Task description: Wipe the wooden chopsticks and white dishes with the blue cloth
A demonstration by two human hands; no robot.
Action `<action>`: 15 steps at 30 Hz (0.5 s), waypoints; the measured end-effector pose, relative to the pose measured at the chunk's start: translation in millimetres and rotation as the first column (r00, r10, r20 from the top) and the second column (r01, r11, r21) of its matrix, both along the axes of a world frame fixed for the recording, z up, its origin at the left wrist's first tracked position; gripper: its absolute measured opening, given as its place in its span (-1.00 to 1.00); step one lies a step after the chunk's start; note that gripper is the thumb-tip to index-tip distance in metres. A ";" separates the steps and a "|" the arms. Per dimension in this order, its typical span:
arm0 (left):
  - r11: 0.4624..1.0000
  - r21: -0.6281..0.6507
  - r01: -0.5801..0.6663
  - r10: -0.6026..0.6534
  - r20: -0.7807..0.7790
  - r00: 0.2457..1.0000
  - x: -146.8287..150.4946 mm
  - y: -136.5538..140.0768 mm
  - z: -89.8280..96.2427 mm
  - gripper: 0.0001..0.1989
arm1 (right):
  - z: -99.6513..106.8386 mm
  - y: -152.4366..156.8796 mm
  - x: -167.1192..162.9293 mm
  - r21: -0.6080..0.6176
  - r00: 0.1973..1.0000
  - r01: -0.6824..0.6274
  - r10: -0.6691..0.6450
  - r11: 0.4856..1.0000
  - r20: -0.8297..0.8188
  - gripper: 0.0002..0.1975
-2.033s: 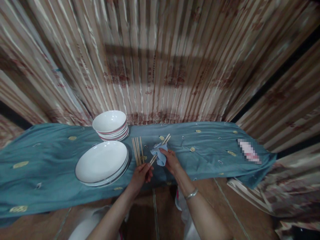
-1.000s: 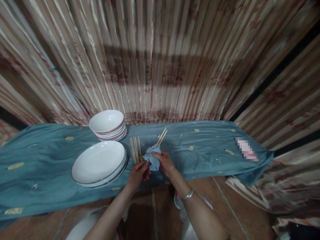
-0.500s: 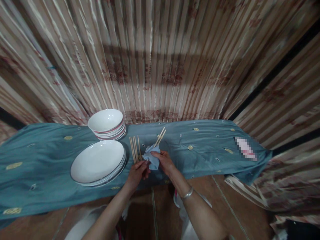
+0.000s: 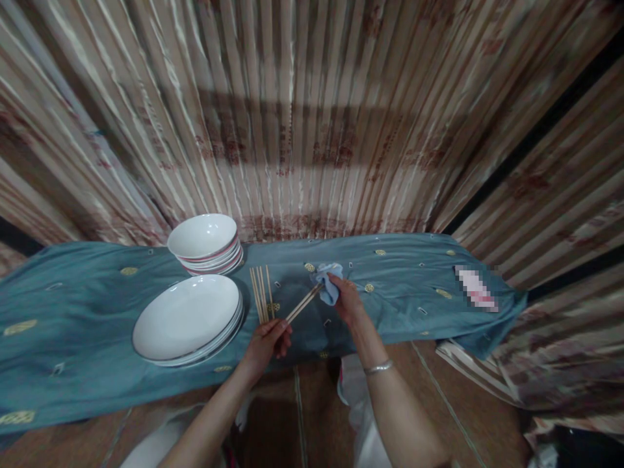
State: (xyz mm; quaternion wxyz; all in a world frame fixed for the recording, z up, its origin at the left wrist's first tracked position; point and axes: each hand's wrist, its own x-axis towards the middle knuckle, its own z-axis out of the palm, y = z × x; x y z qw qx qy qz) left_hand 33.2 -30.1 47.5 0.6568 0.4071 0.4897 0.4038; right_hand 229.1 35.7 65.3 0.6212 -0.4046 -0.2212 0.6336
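Between thumb and fingers, my left hand pinches the near ends of a pair of wooden chopsticks. They slant up and to the right over the table. Around their far ends my right hand squeezes a light blue cloth, so the tips are hidden in its folds. Several more chopsticks lie side by side on the cloth-covered table, just beyond my left hand.
Left of the chopsticks sits a stack of white plates, with a stack of white bowls behind it. A teal patterned tablecloth covers the table. A blurred-out pink and white item lies at the right end. Pleated curtains hang behind.
My right hand and the blue cloth have slid along the chopsticks, away from my left hand, up and to the right. The chopsticks now tilt lower, with their middle length uncovered.
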 end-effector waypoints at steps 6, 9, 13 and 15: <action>1.000 -0.004 0.019 -0.019 -0.005 1.000 2.1 -2.1 0.8 -0.64 | 4.4 -0.5 18.0 -0.037 0.989 0.131 -0.133 0.991 -0.068 -0.90; 1.000 -0.021 0.017 -0.017 -0.001 1.000 4.2 -2.7 1.2 -0.63 | 3.8 -1.0 18.9 -0.028 0.988 0.129 -0.131 0.991 -0.083 -0.91; 1.000 -0.030 0.009 -0.009 0.002 1.000 6.0 -4.4 2.6 -0.62 | 3.0 -0.7 16.1 -0.025 0.989 0.111 -0.113 0.994 -0.091 -0.91; 1.000 -0.023 0.009 -0.009 0.003 1.000 6.8 -5.7 3.3 -0.63 | 2.3 -1.0 13.1 -0.028 0.991 0.096 -0.098 0.995 -0.088 -0.91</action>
